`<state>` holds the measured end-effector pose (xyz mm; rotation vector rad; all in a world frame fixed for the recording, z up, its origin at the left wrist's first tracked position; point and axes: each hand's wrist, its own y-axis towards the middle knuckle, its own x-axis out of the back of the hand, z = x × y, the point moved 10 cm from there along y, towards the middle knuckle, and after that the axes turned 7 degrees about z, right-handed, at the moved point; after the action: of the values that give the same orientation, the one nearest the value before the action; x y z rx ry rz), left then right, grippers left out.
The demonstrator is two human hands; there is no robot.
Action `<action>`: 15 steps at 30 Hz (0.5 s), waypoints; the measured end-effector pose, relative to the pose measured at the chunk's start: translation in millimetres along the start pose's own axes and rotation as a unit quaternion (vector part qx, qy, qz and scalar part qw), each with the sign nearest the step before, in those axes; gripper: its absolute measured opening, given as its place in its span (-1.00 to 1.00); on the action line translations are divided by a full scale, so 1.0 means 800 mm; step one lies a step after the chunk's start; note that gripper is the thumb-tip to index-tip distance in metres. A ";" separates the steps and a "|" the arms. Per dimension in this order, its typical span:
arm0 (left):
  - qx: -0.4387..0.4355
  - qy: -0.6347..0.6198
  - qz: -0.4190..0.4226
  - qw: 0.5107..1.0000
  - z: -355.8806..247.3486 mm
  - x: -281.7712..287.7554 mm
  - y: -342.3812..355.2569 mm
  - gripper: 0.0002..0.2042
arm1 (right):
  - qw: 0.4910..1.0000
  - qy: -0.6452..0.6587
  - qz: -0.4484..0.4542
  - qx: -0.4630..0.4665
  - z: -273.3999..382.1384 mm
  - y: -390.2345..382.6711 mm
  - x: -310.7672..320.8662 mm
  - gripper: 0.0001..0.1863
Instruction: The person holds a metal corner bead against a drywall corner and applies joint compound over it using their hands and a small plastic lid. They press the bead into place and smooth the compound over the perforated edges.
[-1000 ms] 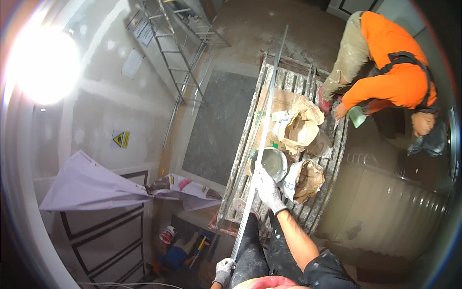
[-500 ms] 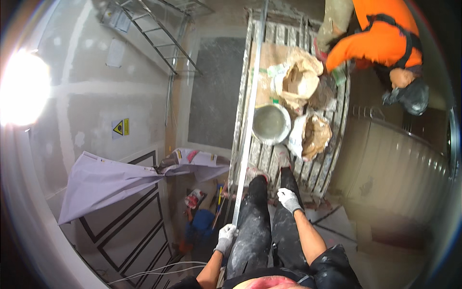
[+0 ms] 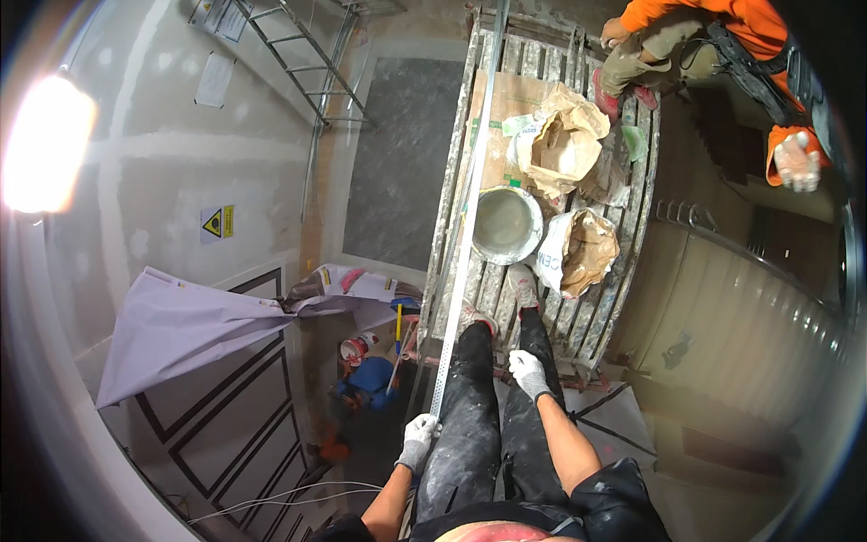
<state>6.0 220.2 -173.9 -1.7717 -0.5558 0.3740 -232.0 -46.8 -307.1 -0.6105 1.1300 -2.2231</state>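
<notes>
My left hand (image 3: 417, 441), in a pale knit glove, is closed on the lower end of a long perforated metal bead strip (image 3: 461, 289). The strip runs up past my left leg and along the left side of a slatted platform (image 3: 492, 312). My right hand (image 3: 527, 372), gloved too, is closed in front of my right thigh; what it holds, if anything, is hidden. Beyond my feet stand a bucket (image 3: 536, 239) with grey contents and an open paper sack (image 3: 553, 257). Farther off is a second open sack (image 3: 591, 135) beside a cardboard sheet (image 3: 510, 95).
A person in an orange top (image 3: 741, 14) is at the platform's far right. A metal ladder (image 3: 312, 68) leans at the far left. Left and below hang pale sheeting (image 3: 181, 334) and loose cables (image 3: 298, 497). A blue object (image 3: 368, 375) lies lower down. A bright lamp (image 3: 50, 144) shines at left.
The co-worker has risen from a bent posture and shifted toward the upper right, with a gloved hand now showing. My hands keep nearly the same pose; the view has shifted slightly.
</notes>
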 end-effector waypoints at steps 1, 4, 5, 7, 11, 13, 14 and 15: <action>0.000 -0.003 -0.001 1.000 0.000 0.000 -0.001 -0.83 | 1.000 0.004 0.006 -0.015 -0.004 0.000 0.002 -0.74; -0.001 -0.011 -0.006 1.000 0.004 0.003 -0.003 -0.83 | 0.992 0.111 0.040 -0.049 -0.007 0.002 -0.002 -0.75; -0.003 -0.018 -0.007 1.000 0.006 0.005 -0.003 -0.81 | 0.971 0.222 0.062 -0.060 -0.006 0.009 -0.010 -0.75; -0.011 -0.013 -0.014 1.000 -0.002 0.008 -0.008 -0.81 | 0.952 0.286 0.082 -0.077 0.012 0.013 -0.011 -0.73; -0.044 0.019 -0.016 0.999 -0.035 0.012 -0.019 -0.81 | 0.954 0.284 0.086 -0.045 0.062 0.026 -0.010 -0.72; -0.055 0.024 -0.023 0.998 -0.041 0.019 -0.021 -0.85 | 0.954 0.284 0.093 -0.031 0.091 0.031 -0.019 -0.73; -0.051 0.025 -0.026 0.998 -0.038 0.021 -0.021 -0.85 | 0.951 0.291 0.099 -0.020 0.105 0.036 -0.025 -0.73; -0.050 0.030 -0.024 0.998 -0.048 0.018 -0.023 -0.85 | 0.948 0.301 0.101 -0.007 0.117 0.039 -0.027 -0.74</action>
<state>34.7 201.2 -145.3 -1.8561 -0.5815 0.2637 -150.1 -101.1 -285.5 0.2046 1.4208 -2.2758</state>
